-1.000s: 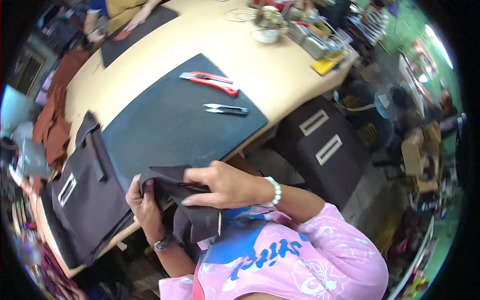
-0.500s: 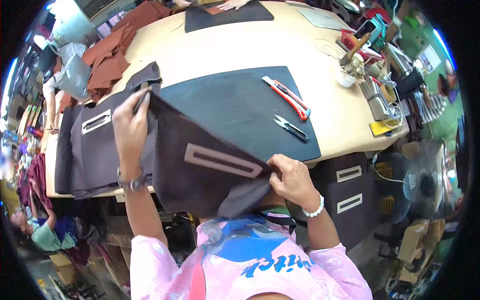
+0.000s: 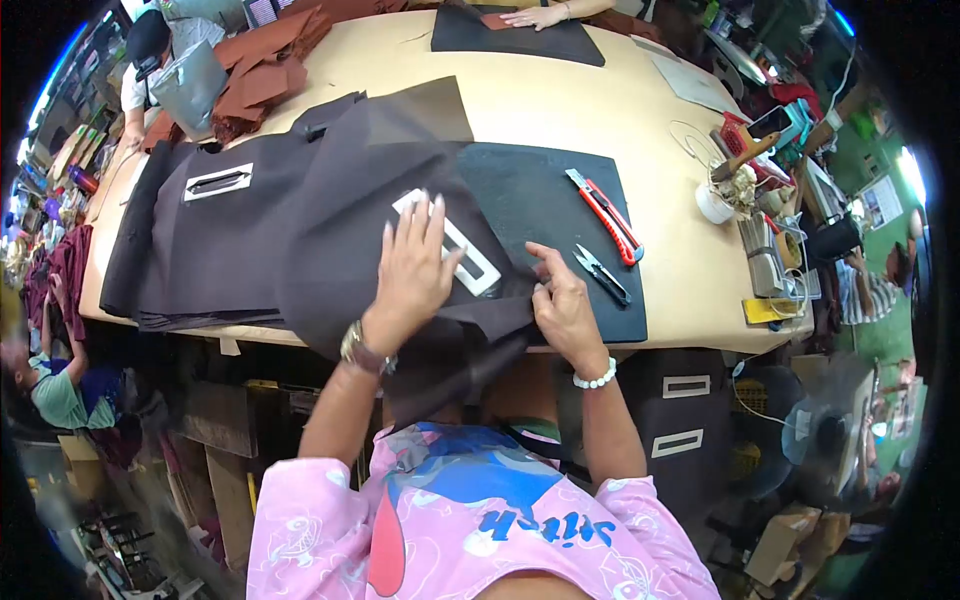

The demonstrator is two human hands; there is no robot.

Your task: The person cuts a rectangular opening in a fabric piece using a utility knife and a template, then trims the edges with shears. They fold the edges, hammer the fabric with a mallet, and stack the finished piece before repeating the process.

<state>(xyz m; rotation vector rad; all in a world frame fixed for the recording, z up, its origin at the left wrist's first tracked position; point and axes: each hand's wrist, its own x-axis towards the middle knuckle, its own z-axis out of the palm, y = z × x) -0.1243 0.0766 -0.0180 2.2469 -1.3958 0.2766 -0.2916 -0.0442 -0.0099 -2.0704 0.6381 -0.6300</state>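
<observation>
Fingers [image 3: 425, 225] of the left hand [image 3: 412, 275], spread flat on the dark fabric panel [image 3: 340, 230] on the bench [image 3: 560, 110], partly cover its white slot frame [image 3: 478, 272], long axis 10 to 4 o'clock; right hand [image 3: 562, 310], at 4 o'clock, touches the panel's edge, grip indiscernible.

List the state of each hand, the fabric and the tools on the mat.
left hand: flat, fingers spread, pressing on the dark fabric piece.
right hand: at its right edge; pinching or pressing, cannot tell.
dark fabric piece: spread over the table, near edge hanging off.
red utility knife: lying on the black mat, untouched.
thread snips: lying on the mat, untouched.
</observation>
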